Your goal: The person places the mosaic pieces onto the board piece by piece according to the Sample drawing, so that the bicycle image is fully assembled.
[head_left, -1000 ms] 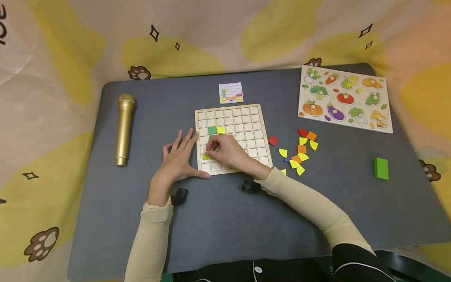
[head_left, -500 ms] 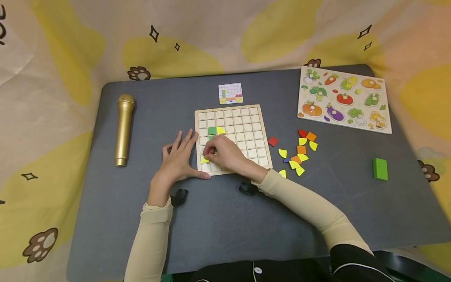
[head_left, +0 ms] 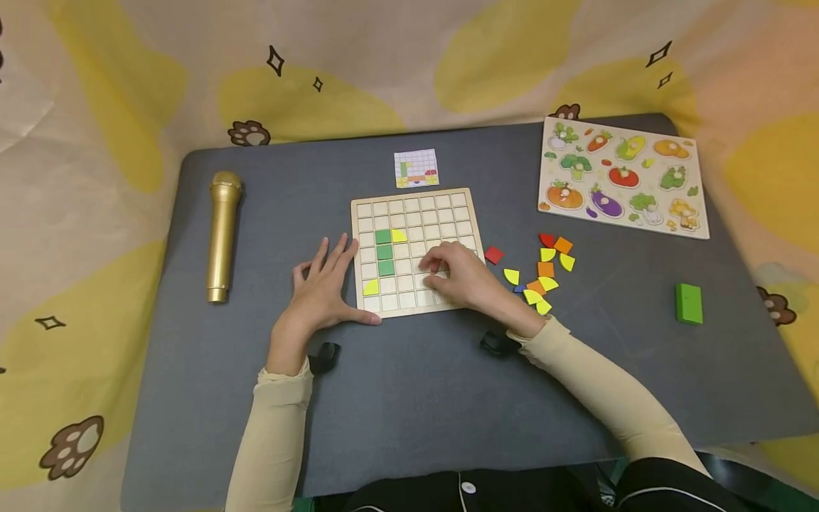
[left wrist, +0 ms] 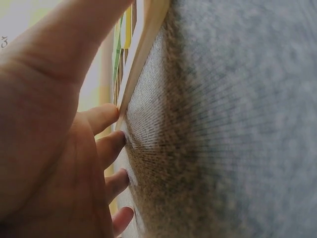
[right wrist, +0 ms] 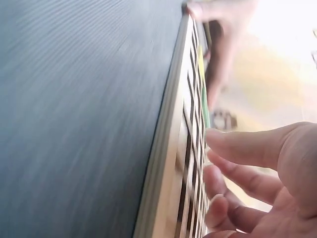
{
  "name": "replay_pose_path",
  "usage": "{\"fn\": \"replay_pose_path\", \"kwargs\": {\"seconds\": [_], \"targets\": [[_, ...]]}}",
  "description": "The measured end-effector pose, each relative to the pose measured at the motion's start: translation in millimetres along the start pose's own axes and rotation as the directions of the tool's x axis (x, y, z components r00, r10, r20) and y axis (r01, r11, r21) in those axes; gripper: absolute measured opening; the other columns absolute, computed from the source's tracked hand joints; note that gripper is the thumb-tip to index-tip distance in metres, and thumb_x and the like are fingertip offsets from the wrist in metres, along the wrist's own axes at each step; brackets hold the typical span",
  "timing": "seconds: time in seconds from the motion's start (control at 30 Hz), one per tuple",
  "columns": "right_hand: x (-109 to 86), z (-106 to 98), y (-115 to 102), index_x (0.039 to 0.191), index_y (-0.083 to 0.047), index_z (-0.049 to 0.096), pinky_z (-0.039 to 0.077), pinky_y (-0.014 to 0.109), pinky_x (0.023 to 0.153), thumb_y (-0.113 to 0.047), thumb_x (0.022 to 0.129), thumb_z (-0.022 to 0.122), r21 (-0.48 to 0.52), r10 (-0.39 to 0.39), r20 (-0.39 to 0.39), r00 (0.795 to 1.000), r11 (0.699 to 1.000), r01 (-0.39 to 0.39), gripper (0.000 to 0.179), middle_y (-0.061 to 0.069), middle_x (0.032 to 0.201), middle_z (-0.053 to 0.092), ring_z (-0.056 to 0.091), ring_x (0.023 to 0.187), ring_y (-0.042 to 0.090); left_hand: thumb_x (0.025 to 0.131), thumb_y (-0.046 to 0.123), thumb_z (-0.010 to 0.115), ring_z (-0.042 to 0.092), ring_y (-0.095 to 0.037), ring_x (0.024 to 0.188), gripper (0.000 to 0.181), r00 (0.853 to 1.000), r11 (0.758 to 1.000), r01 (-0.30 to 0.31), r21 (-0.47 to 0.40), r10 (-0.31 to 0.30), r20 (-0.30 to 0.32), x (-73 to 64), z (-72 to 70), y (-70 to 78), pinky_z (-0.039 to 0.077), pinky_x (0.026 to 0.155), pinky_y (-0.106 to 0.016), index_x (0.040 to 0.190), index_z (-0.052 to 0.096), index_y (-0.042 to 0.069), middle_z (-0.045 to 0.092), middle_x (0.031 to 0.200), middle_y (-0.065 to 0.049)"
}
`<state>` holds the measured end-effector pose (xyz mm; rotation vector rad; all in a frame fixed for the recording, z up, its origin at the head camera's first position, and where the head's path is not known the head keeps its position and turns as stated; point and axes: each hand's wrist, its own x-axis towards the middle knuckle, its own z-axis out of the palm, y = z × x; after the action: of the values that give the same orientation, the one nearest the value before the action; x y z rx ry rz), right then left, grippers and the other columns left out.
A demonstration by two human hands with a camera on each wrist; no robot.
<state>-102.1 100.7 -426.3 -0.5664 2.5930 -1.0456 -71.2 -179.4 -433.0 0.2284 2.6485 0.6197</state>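
A wooden grid board (head_left: pixel 441 231) lies in mid-table. My left hand (head_left: pixel 320 284) has its fingertips at the board's left edge and its thumb by the near-left corner; the left wrist view shows fingers straight along the rim (left wrist: pixel 138 54). Three green squares (head_left: pixel 384 252) stand in a column on the grid. A yellow quarter-round piece (head_left: pixel 399 235) sits beside the top one, another yellow piece (head_left: pixel 371 287) lower left. Over the board's right half hovers my right hand (head_left: pixel 463 277), fingers loosely bent; the right wrist view shows nothing between thumb (right wrist: pixel 242 146) and fingers.
Right of the board lie a red square (head_left: pixel 494 255) and several loose yellow, orange, red and blue pieces (head_left: pixel 546 269). A pattern card (head_left: pixel 416 168) is behind the board. Further out are a gold microphone (head_left: pixel 222 235), a vegetable puzzle (head_left: pixel 623 178) and a green block (head_left: pixel 689 304).
My right hand has let go of the lower-left yellow piece and moved right across the board, uncovering the green column. The left hand stays at the board's edge.
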Motion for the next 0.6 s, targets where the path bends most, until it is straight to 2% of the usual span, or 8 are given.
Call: {"fn": "replay_pose_path", "kwargs": {"seconds": [0.2,0.37,0.43,0.6], "targets": [[-36.0,-33,38,0.106,-0.005,0.078,0.04,0.037,0.081,-0.009,0.093,0.081,0.017,0.09,-0.098,0.991,0.996,-0.089,0.014,0.013,0.099,0.069,0.055,0.091,0.028,0.065,0.06,0.098,-0.012,-0.034,0.167,0.149,1.0,1.0,-0.005,0.001,0.005,0.004,-0.7,-0.9,1.1,0.007,0.121,-0.066,0.173,0.004,0.022,-0.004,0.181,-0.003],[-61.5,-52,65,0.11,-0.002,0.074,0.04,0.036,0.077,-0.01,0.094,0.081,-0.01,0.228,-0.15,0.962,0.973,-0.232,0.019,0.016,0.102,0.067,0.053,0.087,0.028,0.065,0.06,0.098,-0.013,-0.034,0.167,0.149,1.0,1.0,-0.009,-0.002,0.009,0.007,-0.7,-0.9,1.3,0.007,0.121,-0.066,0.173,0.004,0.022,-0.005,0.181,-0.003],[-67.4,-56,72,0.113,-0.002,0.073,0.041,0.036,0.075,-0.01,0.094,0.081,-0.008,0.262,-0.158,0.952,0.964,-0.266,0.023,0.016,0.103,0.067,0.053,0.086,0.028,0.065,0.06,0.098,-0.013,-0.034,0.167,0.149,1.0,1.0,-0.005,-0.001,0.005,0.005,-0.8,-1.1,1.1,0.006,0.121,-0.066,0.173,0.004,0.022,-0.005,0.181,-0.003],[-75.0,-61,77,0.114,-0.001,0.072,0.04,0.038,0.074,-0.012,0.093,0.083,-0.006,0.275,-0.198,0.941,0.96,-0.281,0.026,0.017,0.103,0.067,0.052,0.085,0.028,0.066,0.06,0.098,-0.013,-0.035,0.167,0.148,1.0,1.0,-0.003,0.004,0.003,0.006,-0.4,-1.2,0.6,0.006,0.121,-0.067,0.173,0.003,0.021,-0.005,0.181,-0.003]]}}
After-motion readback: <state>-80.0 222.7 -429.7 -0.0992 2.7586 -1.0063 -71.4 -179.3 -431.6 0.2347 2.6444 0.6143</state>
